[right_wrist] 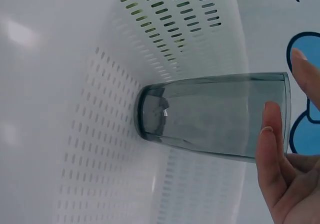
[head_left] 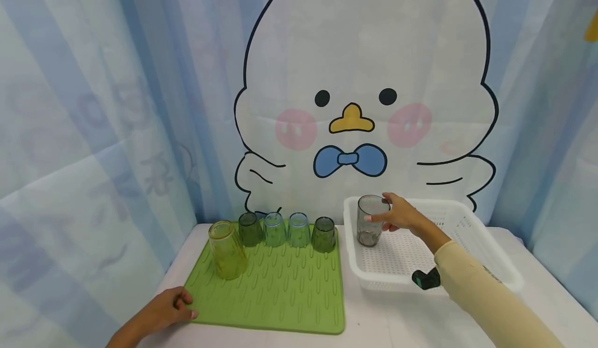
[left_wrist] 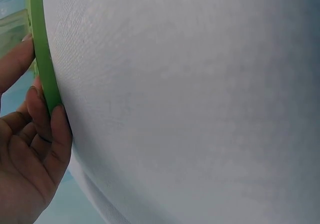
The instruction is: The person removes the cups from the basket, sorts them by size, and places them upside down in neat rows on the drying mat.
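Observation:
My right hand (head_left: 401,214) is at the upper part of a tall grey glass (head_left: 369,231), thumb and fingers around its rim. The glass stands upright in the left end of a white basket (head_left: 472,223). In the right wrist view, the clear grey glass (right_wrist: 210,116) has its base close to the perforated basket floor, with the fingers (right_wrist: 272,149) against its rim end. My left hand (head_left: 163,309) rests at the near left corner of a green drying mat (head_left: 280,301). In the left wrist view, its fingertips touch the mat's edge (left_wrist: 45,68).
A tall yellow glass (head_left: 228,254) stands on the mat's left side. Several small green and bluish glasses (head_left: 274,231) line its back edge. A dark object (head_left: 426,279) shows by the basket's front rim. A printed curtain (head_left: 364,52) hangs behind the white table (head_left: 374,317).

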`<state>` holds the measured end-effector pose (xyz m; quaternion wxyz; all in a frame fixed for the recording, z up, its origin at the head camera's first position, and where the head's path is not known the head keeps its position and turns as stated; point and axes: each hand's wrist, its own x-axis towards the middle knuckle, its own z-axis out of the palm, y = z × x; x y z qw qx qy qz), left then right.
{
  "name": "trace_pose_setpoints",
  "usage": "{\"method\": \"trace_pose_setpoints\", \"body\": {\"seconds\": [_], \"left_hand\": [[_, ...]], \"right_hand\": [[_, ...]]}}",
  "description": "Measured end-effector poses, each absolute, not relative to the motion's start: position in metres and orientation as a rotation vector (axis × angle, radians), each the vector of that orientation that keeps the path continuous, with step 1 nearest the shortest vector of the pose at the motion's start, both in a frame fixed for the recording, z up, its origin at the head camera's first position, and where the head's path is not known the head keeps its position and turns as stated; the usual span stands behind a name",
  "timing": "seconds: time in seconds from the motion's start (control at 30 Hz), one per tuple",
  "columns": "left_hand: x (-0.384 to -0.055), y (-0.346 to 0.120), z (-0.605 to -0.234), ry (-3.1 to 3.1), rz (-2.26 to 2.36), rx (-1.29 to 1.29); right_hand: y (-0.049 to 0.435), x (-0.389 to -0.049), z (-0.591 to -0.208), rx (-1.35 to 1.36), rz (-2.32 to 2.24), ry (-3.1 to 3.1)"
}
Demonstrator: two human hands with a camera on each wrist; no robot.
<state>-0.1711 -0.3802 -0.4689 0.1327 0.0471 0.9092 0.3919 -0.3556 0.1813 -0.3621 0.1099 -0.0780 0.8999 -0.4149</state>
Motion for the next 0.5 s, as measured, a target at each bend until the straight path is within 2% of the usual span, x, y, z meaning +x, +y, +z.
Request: {"method": "trace_pose_setpoints", "body": {"seconds": [0.5], "left_hand": [[-0.1698, -0.3773, -0.4679, 2.671, 1.108, 0.143]], "right_hand": [[0.1851, -0.3515, -0.3611, -0.239, -1.088, 2.709]]}}
